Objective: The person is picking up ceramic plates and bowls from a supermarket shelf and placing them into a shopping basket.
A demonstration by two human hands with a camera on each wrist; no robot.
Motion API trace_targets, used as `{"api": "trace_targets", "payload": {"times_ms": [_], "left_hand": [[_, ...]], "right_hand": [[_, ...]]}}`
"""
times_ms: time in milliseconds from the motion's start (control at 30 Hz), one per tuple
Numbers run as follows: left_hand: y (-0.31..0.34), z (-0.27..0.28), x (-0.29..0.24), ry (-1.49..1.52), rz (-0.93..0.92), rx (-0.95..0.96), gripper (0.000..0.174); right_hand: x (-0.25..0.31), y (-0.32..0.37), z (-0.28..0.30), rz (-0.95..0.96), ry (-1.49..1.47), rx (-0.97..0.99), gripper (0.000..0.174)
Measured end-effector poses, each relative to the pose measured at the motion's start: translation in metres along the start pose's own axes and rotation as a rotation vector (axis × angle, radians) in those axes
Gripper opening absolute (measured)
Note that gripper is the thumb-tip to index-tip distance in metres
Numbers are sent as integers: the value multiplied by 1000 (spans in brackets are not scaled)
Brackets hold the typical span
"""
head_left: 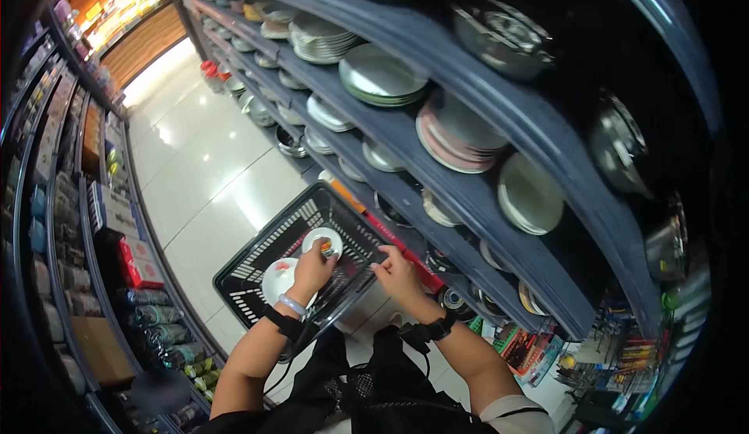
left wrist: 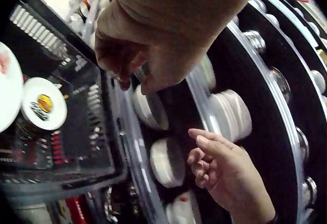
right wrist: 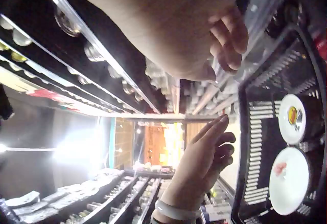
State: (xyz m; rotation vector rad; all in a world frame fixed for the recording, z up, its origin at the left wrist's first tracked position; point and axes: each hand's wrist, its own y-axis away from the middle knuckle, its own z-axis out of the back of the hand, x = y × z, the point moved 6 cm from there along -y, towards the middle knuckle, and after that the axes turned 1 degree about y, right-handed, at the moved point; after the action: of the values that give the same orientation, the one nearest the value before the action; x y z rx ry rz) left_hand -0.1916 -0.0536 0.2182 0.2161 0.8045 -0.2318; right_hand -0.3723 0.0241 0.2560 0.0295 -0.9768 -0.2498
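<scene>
A black plastic basket (head_left: 234, 266) is below the hands. Inside lie a white dish with a reddish mark (right wrist: 289, 188) and a smaller round white one with a yellow and black picture (left wrist: 44, 104). The left hand (head_left: 312, 272), with a bracelet at its wrist, hovers over the basket in the head view and partly covers both dishes. Near the basket's shelf-side edge is the right hand (head_left: 399, 276). Both hands have loosely bent fingers and nothing visible in them. In the right wrist view the two hands face each other, apart.
Along the right, dark shelves (head_left: 484, 110) carry stacked plates (head_left: 382, 75) and metal bowls (head_left: 503, 40). Another shelf of packaged goods stands at the left, with a red box (head_left: 140, 262). Pale floor tiles (head_left: 187, 153) run between them. A carton (head_left: 101, 348) sits lower left.
</scene>
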Motion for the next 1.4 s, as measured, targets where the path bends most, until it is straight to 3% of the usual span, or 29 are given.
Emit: {"api": "trace_targets", "payload": {"times_ms": [33,67,233,367,433,533,600,700,733,833,867,967,1133,1367,1400], "left_hand": [[-5,-2,-44,28,-95,8,39],[-6,-7,-74,62,-70,95,34],[-26,-47,-201,171,-327,190,29],[-46,-73,-277,187,-502,187,33],[-58,-84,-299,152,-496,139,37],[-80,-101,-311,66,-441,104,41],[-93,-113,-311,16,-363,154,44],[-92,-118,-318,73,-433,102,44],[-94,-120,-318,42,-406,105,40],[-95,-125,-318,-3,-344,115,36],[-95,-126,-318,-2,-341,112,36],[-97,-126,-316,-26,-357,40,32],[-93,-121,-323,32,-397,53,25],[-78,-99,-340,178,-440,5,28],[-77,-96,-341,222,-452,25,29]], "right_hand": [[-1,9,30,3,-55,-98,37],[-1,16,53,35,-85,-190,34],[-19,55,161,13,-258,-439,21],[-40,71,246,-48,-256,-610,14],[-60,70,282,-31,-296,-705,13],[-96,57,322,-21,-151,-815,21],[-118,36,335,-111,614,-711,41],[-128,27,339,17,630,-753,56],[-123,26,340,132,630,-851,42],[-114,22,340,153,599,-886,39],[-123,18,341,1,486,-660,52],[-114,19,341,126,504,-652,50],[-105,22,342,234,550,-746,46],[-98,39,348,181,540,-710,44],[-108,40,350,275,594,-819,40]]}}
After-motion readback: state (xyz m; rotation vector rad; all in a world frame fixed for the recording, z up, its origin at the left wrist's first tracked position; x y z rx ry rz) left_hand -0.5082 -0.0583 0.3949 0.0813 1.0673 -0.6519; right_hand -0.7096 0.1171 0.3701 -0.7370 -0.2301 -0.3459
